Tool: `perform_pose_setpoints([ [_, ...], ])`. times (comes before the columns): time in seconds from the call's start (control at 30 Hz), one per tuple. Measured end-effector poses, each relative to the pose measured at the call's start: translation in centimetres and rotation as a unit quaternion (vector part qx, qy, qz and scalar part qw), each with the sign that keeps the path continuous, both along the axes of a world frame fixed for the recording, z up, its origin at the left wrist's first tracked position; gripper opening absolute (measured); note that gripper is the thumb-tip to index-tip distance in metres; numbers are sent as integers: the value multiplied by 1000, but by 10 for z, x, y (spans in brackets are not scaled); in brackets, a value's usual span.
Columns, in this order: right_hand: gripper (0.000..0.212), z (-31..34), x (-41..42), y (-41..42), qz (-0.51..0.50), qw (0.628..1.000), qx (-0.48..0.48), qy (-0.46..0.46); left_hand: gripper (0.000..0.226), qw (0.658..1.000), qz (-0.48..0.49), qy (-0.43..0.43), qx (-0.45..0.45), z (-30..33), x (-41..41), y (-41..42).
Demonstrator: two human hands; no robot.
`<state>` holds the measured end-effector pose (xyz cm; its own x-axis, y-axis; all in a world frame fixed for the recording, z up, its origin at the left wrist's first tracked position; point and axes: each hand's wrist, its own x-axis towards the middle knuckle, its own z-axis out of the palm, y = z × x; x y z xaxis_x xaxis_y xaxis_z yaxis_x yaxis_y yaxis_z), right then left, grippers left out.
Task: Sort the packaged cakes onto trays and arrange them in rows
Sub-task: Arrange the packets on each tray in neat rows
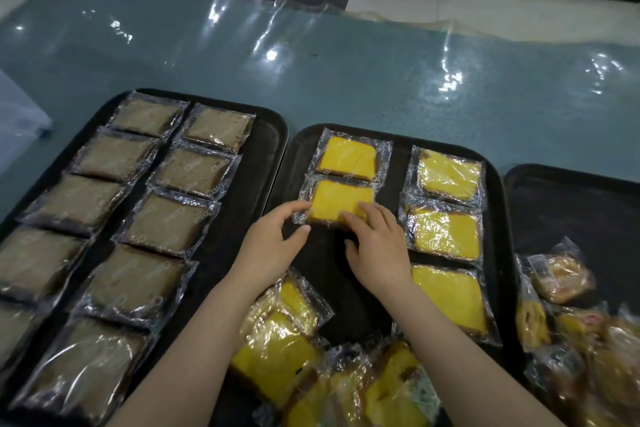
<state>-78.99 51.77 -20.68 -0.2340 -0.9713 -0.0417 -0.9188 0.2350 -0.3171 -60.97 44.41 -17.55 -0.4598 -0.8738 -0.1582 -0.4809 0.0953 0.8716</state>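
On the middle black tray [398, 156], a yellow packaged cake [341, 199] lies second in the left column, just below another yellow cake [348, 157]. My left hand [272, 246] pinches this cake's wrapper at its near left corner, between thumb and fingers. The fingers of my right hand [379, 248] lie flat on the cake's near right part. Three yellow cakes [446, 230] form the tray's right column. The left black tray [266, 135] holds several brown packaged cakes [166, 222] in two columns. Several loose yellow cakes [284, 354] are piled at the middle tray's near end.
A third black tray [568, 198] at the right carries a heap of mixed wrapped pastries [561, 279] at its near end. All trays sit on a blue-green table [346, 69] covered with shiny clear film. Tiled floor lies beyond the far edge.
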Motion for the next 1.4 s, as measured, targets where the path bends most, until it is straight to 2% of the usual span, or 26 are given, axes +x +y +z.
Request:
perform_pose_setpoints([
  [0.13,38,9,15,23,-15,997,-17,-68,36,999,39,6,13,0,34,18],
  [0.27,36,16,49,47,-19,977,66,-200,37,997,72,14,39,-5,68,44],
  [0.37,30,15,73,57,1,970,113,-214,34,996,74,-1,54,-9,90,62],
  [0.47,7,19,79,59,-74,941,120,-307,33,996,55,-34,63,-10,106,73],
  [0.57,8,25,73,64,-138,921,75,-356,33,996,37,-54,60,-8,113,80],
  [0.73,9,29,70,68,-175,921,16,-348,33,997,36,-54,50,-4,109,80],
  [0.87,7,23,61,66,-265,899,-26,-347,38,994,59,-65,63,-2,105,78],
  [0.93,16,23,55,66,-291,895,-32,-335,35,993,64,-70,67,-3,106,79],
  [1.03,64,21,50,66,-233,953,-32,-189,30,993,69,-78,59,-5,109,78],
  [1.07,67,21,51,66,-186,972,-34,-141,29,993,70,-79,57,-5,109,77],
  [1.13,57,19,57,62,-83,994,-13,-75,26,993,73,-80,56,-7,109,75],
  [1.2,50,14,62,58,-18,999,32,-34,25,992,70,-83,59,-9,109,74],
  [1.4,47,5,66,52,-13,997,70,17,25,991,74,-87,71,-11,112,73],
])
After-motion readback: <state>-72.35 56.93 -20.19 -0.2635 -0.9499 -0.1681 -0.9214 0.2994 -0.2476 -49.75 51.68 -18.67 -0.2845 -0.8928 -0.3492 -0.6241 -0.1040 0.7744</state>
